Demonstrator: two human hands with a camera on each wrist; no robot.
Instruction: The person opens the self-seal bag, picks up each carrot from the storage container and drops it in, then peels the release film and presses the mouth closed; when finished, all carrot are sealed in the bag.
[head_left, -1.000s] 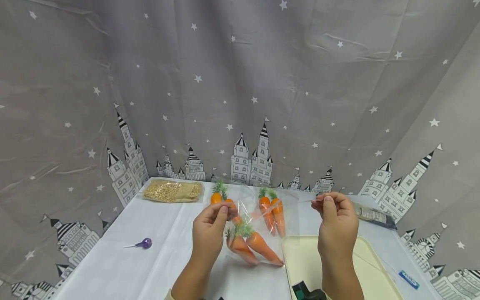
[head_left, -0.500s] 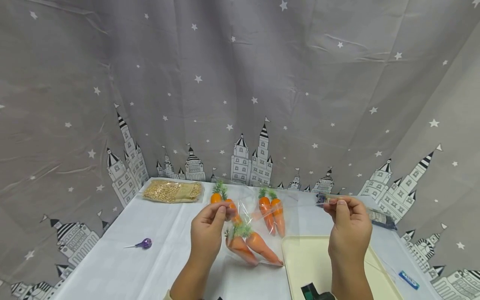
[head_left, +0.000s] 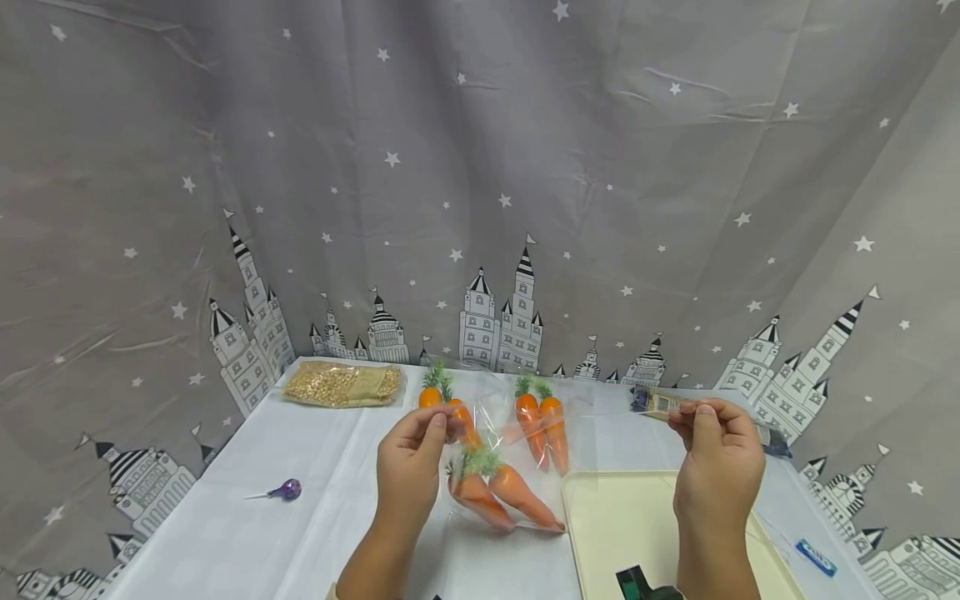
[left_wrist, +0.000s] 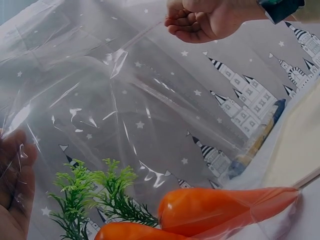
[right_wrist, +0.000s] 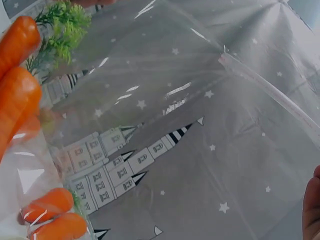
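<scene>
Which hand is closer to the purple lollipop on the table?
Left. The left hand is raised to the right of the purple lollipop, holding one edge of the clear bag. The right hand is far off, above the cream tray.

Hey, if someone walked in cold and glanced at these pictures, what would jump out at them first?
Most likely the orange carrots with green tops inside a clear plastic bag, which the left hand and the right hand pinch at its two upper corners and hold stretched above the white table. Behind hangs a grey curtain printed with stars and castles.
</scene>
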